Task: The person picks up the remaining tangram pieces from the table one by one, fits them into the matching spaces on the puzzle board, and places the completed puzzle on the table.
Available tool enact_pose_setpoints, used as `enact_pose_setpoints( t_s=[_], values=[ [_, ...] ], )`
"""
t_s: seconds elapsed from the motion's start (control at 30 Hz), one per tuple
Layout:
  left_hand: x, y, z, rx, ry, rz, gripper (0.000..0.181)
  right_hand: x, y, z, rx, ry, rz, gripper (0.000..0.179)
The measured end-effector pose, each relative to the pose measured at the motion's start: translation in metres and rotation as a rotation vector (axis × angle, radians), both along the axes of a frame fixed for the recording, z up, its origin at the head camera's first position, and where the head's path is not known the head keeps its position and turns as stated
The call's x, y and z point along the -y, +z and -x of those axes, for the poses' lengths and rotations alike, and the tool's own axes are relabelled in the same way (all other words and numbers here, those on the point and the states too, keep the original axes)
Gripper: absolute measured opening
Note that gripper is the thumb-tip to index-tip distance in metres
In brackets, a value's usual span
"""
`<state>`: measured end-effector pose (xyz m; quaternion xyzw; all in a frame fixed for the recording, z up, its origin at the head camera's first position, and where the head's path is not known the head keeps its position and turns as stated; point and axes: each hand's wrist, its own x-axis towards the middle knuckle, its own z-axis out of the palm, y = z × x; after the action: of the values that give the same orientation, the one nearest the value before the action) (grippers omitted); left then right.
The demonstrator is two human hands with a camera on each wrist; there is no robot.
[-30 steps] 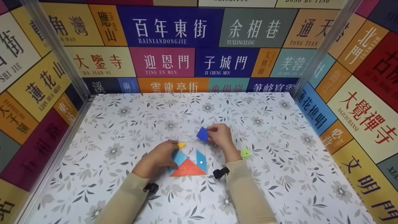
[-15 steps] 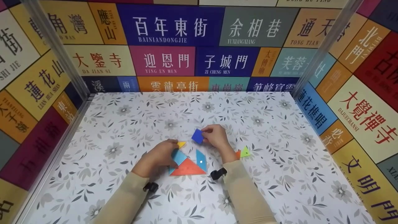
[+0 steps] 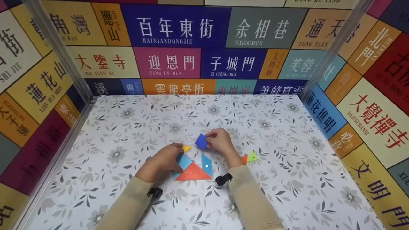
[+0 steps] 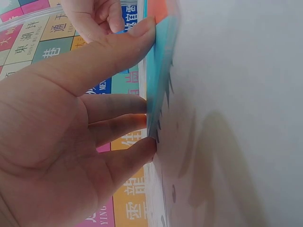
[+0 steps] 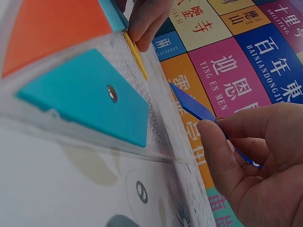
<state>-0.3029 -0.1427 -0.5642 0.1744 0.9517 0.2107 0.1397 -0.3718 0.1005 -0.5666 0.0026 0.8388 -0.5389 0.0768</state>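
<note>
My right hand [image 3: 220, 140] pinches a dark blue tangram piece [image 3: 201, 141] between thumb and fingers, raised above the far side of a clear tray [image 5: 158, 150]. In the right wrist view that piece is tilted, nearly edge-on. Inside the tray lie a large orange-red triangle [image 3: 193, 173], a blue parallelogram [image 5: 90, 97] with a hole, a light blue piece [image 3: 184, 160] and a small yellow triangle [image 3: 186, 148]. My left hand [image 3: 164, 159] rests across the tray's left side. Its thumb touches the light blue piece and its fingertips are at the tray's edge, partly covering the pieces there.
To the right, beside my right wrist, lie a lime green triangle [image 3: 252, 156] with a hole and an orange piece [image 3: 244, 159], partly hidden by the forearm. A flower-patterned cloth [image 3: 127, 127] covers the table. Sign-printed walls [image 3: 172, 64] enclose its back and sides.
My right hand has moved left with the dark blue piece, closer to the tray's far edge, and the piece has turned slightly. The orange piece has come into view. My left hand stays put.
</note>
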Motion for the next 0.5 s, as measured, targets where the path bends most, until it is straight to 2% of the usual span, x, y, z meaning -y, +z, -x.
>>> enact_pose_setpoints(
  t_s=[0.33,0.5],
  values=[
    [0.0001,-0.0003,0.0003,0.005,0.002,-0.008,0.078,0.0057,-0.0012,-0.0015,0.054,0.038,-0.01,0.012],
    [0.0022,-0.0013,0.0015,-0.035,-0.047,-0.029,0.074,0.0081,-0.0022,-0.0025,0.073,0.063,-0.027,0.013]
  ],
)
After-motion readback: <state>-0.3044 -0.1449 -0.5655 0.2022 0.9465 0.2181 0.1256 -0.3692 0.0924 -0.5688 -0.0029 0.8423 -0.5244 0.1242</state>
